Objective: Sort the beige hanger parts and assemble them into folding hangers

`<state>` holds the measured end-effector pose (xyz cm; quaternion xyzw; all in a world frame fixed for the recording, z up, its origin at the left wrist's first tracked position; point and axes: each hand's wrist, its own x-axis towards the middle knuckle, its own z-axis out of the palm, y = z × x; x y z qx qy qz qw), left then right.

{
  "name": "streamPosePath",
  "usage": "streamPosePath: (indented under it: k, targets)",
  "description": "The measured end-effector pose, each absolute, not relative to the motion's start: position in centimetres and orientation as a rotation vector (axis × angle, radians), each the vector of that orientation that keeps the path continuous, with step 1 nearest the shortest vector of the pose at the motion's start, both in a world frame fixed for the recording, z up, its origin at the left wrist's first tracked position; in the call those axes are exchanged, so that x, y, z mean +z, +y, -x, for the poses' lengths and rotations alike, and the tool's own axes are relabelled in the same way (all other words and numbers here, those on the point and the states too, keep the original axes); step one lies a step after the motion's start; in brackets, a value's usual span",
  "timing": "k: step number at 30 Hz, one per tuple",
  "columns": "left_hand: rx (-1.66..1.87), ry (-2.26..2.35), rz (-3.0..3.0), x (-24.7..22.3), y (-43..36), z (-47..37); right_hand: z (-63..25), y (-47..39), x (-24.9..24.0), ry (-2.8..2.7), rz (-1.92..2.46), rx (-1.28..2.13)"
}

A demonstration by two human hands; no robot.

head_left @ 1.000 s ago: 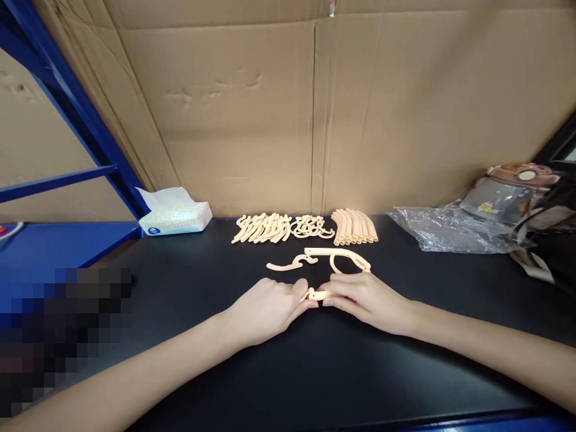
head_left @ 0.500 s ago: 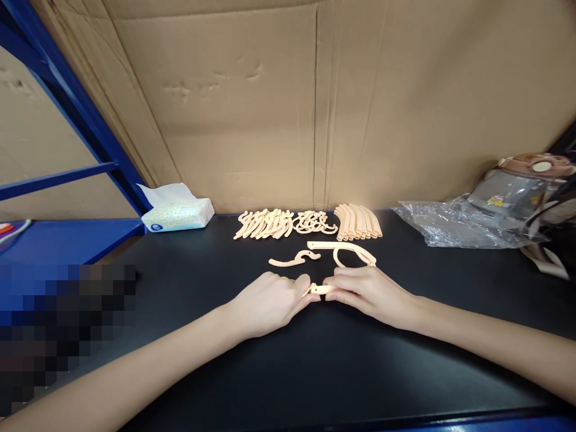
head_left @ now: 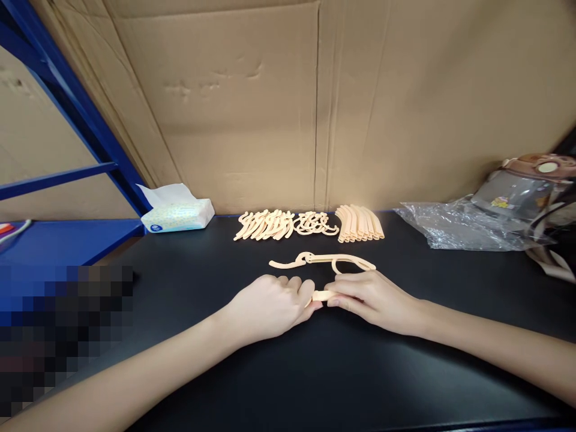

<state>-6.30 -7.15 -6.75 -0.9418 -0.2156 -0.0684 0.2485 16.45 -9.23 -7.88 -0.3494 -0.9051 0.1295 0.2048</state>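
Gripping a peach plastic piece (head_left: pixel 321 296) from opposite sides, the left hand (head_left: pixel 272 306) and right hand (head_left: pixel 375 301) probably keep both ends steady.

A single view comes from a camera worn on the person's head, looking forward and down from above the near side of a smooth black tabletop (head_left: pixel 288 372), close enough that both bare forearms run in from the lower corners and the hands meet near the middle. Facing the camera across the far edge stands a tall, creased brown cardboard sheet (head_left: pixel 234 132), filling the upper half, with a blue metal frame (head_left: pixel 74 105) slanting down the left side.
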Motion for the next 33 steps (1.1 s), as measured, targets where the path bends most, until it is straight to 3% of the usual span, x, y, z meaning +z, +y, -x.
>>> streamPosePath:
  k: [16,21,26,33]
  targets:
    - [-0.136,-0.641,2.842,-5.9,-7.5,6.7,-16.5,-9.2,-7.9,-2.526,0.884,0.37]
    - [-0.198,-0.766,2.876,-5.7,-7.3,7.0,-16.8,-9.1,-7.4,-2.365,0.815,0.124]
    - [-0.244,-0.805,2.886,-5.4,-7.2,7.1,-17.3,-8.3,-7.3,-2.079,1.103,-0.088]
    - [-0.137,-0.66,2.978,-5.4,-7.7,7.2,-17.3,-7.2,-7.9,-2.091,1.286,0.28]
